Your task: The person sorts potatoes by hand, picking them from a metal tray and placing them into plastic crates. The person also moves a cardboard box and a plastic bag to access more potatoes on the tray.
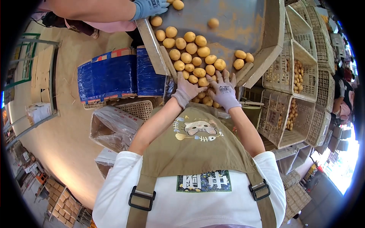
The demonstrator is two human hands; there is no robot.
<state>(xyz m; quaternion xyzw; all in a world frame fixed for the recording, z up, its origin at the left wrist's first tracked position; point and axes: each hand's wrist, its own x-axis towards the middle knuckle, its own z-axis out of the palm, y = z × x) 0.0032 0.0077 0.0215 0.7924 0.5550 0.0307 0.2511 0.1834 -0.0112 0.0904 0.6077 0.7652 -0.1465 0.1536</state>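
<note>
Several yellow potatoes lie on a metal sorting table, crowded toward its narrow near end. My left hand, in a pale glove, is at the left side of that end, its fingers apart and touching the nearest potatoes. On the right, my right hand, gloved alike, has its fingers spread against the potatoes at the lip. Between and just below my hands more potatoes show, partly hidden by my hands and apron; what holds them cannot be seen.
A co-worker's blue-gloved hand rests at the table's upper left. Plastic crates, some holding potatoes, are stacked on the right. To the left are a blue-wrapped box, a plastic-lined carton and a plastic basket.
</note>
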